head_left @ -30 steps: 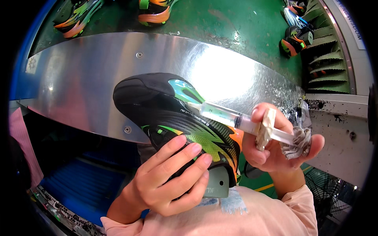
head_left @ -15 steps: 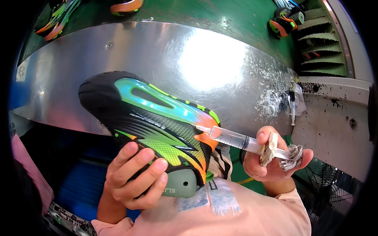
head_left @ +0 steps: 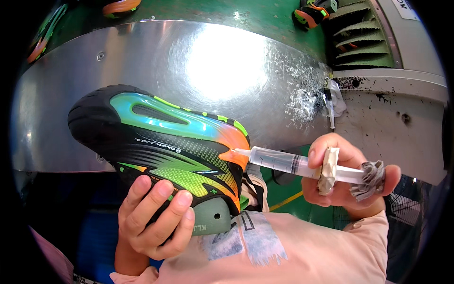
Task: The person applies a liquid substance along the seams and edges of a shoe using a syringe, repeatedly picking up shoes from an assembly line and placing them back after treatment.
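My left hand (head_left: 158, 220) is closed around the heel end of a black, green and orange sports shoe (head_left: 175, 142), held on its side with the toe to the left. A grey-green shoe last (head_left: 213, 217) sticks out of the shoe's opening. In my right hand (head_left: 333, 175) is a clear syringe (head_left: 276, 160), its tip at the orange sole edge near the heel. Two fingers grip its cream-wrapped collar, and my thumb lies behind the grey-wrapped plunger end (head_left: 369, 181). I cannot tell whether anything leaves the tip.
Beyond the shoe runs a shiny metal ledge (head_left: 142, 52), with white residue (head_left: 302, 105) at its right. A second syringe (head_left: 329, 108) lies by a white cloth there. More shoes (head_left: 309, 15) stand on the green surface behind, beside a strip curtain (head_left: 362, 35).
The view has shifted, so the bench sits further left. The syringe's plunger end is further from its collar, and my right thumb has moved back with it. The tip stays at the shoe's heel.
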The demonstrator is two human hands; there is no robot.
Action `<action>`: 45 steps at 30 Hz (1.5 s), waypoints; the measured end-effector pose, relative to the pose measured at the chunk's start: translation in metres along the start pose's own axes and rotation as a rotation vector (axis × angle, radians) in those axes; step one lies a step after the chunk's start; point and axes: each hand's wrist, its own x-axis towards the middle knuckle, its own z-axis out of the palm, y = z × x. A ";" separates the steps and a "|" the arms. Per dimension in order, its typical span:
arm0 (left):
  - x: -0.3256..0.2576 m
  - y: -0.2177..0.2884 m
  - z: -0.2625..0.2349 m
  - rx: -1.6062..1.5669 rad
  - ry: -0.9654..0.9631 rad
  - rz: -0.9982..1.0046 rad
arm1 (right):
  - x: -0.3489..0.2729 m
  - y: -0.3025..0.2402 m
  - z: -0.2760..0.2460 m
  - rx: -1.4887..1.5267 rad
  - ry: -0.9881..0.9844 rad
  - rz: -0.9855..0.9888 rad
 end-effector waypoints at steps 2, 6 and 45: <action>0.002 0.002 0.001 -0.006 -0.009 -0.002 | 0.005 -0.017 0.008 -0.121 0.046 0.063; 0.003 0.007 0.001 0.001 -0.012 -0.009 | 0.004 -0.044 0.018 -0.267 0.109 0.149; 0.046 0.021 0.027 -0.111 -0.011 0.054 | 0.009 -0.070 0.006 -0.394 0.195 0.188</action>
